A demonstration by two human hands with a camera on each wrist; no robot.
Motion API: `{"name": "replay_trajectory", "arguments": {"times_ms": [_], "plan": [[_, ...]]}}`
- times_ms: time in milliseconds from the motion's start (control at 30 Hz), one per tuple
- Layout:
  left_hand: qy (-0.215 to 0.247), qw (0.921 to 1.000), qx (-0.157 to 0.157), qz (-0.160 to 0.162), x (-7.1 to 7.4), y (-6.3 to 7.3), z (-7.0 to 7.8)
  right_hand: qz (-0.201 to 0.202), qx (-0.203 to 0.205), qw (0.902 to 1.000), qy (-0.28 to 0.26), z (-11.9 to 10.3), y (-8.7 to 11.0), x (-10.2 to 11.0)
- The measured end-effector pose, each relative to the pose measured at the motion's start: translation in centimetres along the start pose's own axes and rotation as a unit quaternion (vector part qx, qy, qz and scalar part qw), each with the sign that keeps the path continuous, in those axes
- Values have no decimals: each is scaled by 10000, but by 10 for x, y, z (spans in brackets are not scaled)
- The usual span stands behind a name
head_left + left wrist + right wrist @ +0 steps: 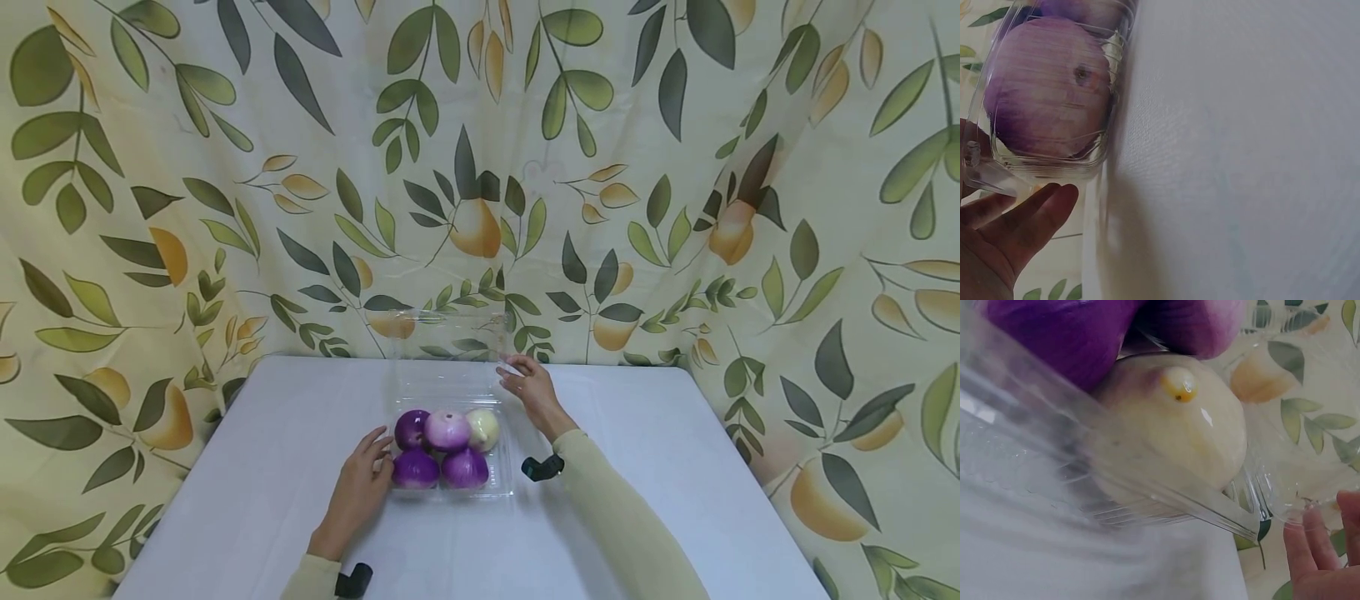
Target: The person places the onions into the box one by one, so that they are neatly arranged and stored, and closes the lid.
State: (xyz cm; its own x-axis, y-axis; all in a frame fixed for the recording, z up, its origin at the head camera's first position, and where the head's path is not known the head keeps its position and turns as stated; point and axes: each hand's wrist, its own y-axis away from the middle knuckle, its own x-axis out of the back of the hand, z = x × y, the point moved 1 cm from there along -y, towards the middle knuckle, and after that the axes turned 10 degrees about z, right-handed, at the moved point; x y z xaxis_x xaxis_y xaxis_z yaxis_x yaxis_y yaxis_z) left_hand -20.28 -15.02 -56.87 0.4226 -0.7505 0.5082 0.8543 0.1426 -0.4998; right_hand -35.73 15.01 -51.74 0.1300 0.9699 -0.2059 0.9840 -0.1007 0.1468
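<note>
A clear plastic clamshell box [504, 482] sits on the table with its lid [450, 379] raised at the back. Inside are several purple onions [465, 468] and one pale, whitish onion [483, 429] at the right rear. My left hand [360, 483] is at the box's left side, fingers fairly straight and fingertips close against the wall. In the left wrist view those fingers [1054, 209] lie along the box's end, below a purple onion [1050, 87]. My right hand [534, 390] pinches the lid's right edge; its fingertips [1313, 531] show at the clear rim in the right wrist view.
A white cloth covers the table [300, 417]. Behind it and along both sides hangs a curtain [480, 167] printed with leaves and fruit. Each wrist carries a small black camera, one by the left sleeve [311, 577] and one by the right sleeve [615, 508].
</note>
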Motion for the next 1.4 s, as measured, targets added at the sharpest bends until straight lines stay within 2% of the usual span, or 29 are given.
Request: {"name": "replay_trajectory", "arguments": {"times_ms": [167, 333, 467, 833, 1000, 1233, 1400], "plan": [[12, 10000, -25, 26, 1, -1, -1, -32, 85, 10000, -33, 0, 5, 1], [-152, 9993, 26, 336, 6, -5, 1, -61, 141, 9998, -120, 0, 9, 2], [-170, 9987, 57, 472, 12, -15, 6, -67, 197, 9997, -154, 1, 11, 2], [615, 9957, 37, 685, 29, -68, 21, -155, 240, 9996, -2, 0, 13, 3], [1188, 9897, 372, 705, 32, -92, 30, -97, 208, 9997, 64, -2, 13, 3], [1557, 9802, 969, 753, 28, -120, 36, -179, 216, 9996, 1, -2, 12, 2], [1834, 9730, 1168, 773, 22, -136, 37, -167, 270, 9995, -15, 1, 13, 2]]}}
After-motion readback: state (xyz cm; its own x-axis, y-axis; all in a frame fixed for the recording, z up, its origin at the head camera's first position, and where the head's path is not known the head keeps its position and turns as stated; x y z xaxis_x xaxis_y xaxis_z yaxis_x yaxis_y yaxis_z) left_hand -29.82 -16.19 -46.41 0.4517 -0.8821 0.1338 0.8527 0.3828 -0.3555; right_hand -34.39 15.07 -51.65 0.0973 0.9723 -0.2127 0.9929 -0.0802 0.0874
